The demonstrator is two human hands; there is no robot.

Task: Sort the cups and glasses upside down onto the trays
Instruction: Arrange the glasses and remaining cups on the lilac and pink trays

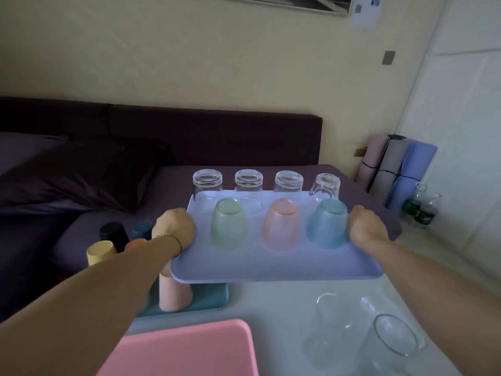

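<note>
Nearest me, in front of the lavender tray [271, 264]: a pink tray [184, 348], bare where it shows, and two loose glasses [336, 327] on the white table [271, 302], on no tray, so unsorted by my reckoning. Under the lavender tray's near left corner is a teal tray [214, 297] carrying a ribbed pink cup [173, 294]. The lavender tray itself is held clear of the table, with my operator's left hand [173, 226] and right hand [366, 226] each curled round one short edge. I judge it is kept level so the load cannot slide. On it stand a green glass [227, 226], an orange glass [280, 226] and a blue glass [326, 225]. Four clear glasses [249, 181] line its far edge, all bottoms-up. Left of it are a yellow cup [100, 252] and a dark cup [113, 234]. Beyond it is a purple bed [81, 180].
</note>
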